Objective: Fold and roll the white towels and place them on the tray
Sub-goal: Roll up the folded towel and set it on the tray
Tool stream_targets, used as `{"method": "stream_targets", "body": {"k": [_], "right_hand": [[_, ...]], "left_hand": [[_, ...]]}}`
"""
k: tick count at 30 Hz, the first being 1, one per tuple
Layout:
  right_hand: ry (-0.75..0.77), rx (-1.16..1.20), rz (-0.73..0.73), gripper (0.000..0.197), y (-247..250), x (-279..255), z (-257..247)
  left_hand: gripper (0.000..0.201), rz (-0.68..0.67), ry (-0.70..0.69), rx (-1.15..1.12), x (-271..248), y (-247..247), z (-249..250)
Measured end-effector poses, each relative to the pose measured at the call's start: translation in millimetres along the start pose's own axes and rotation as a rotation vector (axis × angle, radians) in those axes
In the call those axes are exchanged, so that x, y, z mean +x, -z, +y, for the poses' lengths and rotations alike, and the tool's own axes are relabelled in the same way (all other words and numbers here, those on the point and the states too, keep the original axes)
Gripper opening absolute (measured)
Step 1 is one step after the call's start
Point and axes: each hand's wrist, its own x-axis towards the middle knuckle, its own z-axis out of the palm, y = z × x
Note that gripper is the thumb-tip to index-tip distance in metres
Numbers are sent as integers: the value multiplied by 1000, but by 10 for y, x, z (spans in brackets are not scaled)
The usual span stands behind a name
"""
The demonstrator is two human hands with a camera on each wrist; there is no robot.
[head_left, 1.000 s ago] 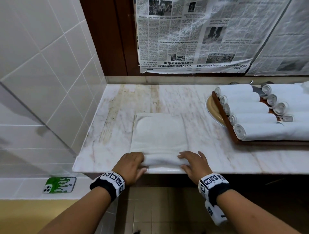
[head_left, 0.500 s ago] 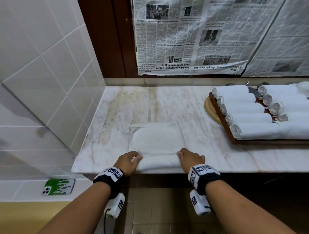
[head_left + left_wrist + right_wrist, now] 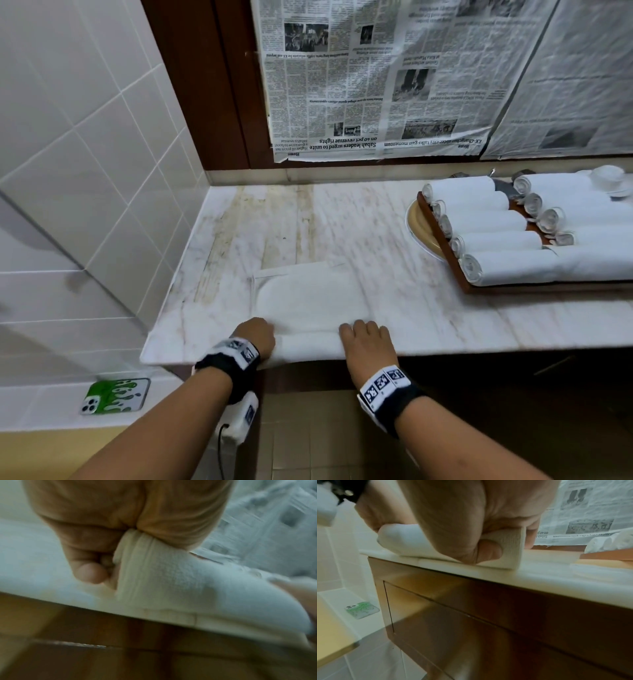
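Note:
A folded white towel (image 3: 308, 301) lies flat on the marble counter (image 3: 428, 308), its near edge rolled up at the counter's front. My left hand (image 3: 257, 337) grips the roll's left end, fingers curled over it, thumb under; the left wrist view shows the towel (image 3: 154, 568) pinched in my left hand (image 3: 109, 555). My right hand (image 3: 364, 337) grips the right end; the right wrist view shows my right hand (image 3: 489, 545) with its thumb pressed into the towel (image 3: 510, 543). At the far right, a wooden tray (image 3: 442, 236) holds several rolled white towels (image 3: 493, 240).
A cream plate (image 3: 419, 226) sticks out from under the tray's left side. Newspaper (image 3: 376, 78) covers the back wall; white tiles line the left wall. A phone in a green case (image 3: 114, 395) lies on a low ledge at lower left. Brown cabinet fronts (image 3: 488, 608) sit under the counter.
Both hands have drawn back toward the counter's front edge and curled tighter on the towel's near end, which has turned further into a roll. The flat part looks shorter.

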Motion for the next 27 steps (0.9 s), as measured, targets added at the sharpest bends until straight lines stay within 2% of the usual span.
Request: {"method": "stream_targets", "body": {"k": [2,4,6,9,10,11,13,14,16,18,20,24,27], "right_hand": [[12,1,-36,57,153,41,-8],[15,-9,-95,52,168,75,-3],[34,-13,-127,47,168,144,37],[80,-46,-189,38,226,256,85],[86,-53,-239,36,268,283,87],[81,-67,-264,36,296,305,85],[58,-104,-268,38,330,287,41],[46,-114,-244,40,321,239,-4],[34,-109,-139,52,202,108,-98],[30,-74,5,71,53,-61,-157],[39,-51,98,78,-111,-232,-157],[29,-19,110,70,-193,-316,-87],[14,3,45,61,-37,-190,-26]], "left_hand": [[20,342,-186,197,-106,-75,-18],[13,559,-411,312,-196,-240,-34],[29,512,-548,359,-306,-441,3],[80,373,-534,438,-398,-617,17],[88,370,-527,453,-389,-631,11],[89,359,-518,455,-360,-618,-2],[80,334,-513,424,-260,-537,19],[71,328,-518,429,-210,-458,43],[60,216,-489,431,-132,-279,102],[61,98,-462,425,-10,-172,104],[62,-5,-472,402,54,-70,108],[65,-161,-456,274,131,-63,112],[93,-168,-469,224,60,-84,136]]}}
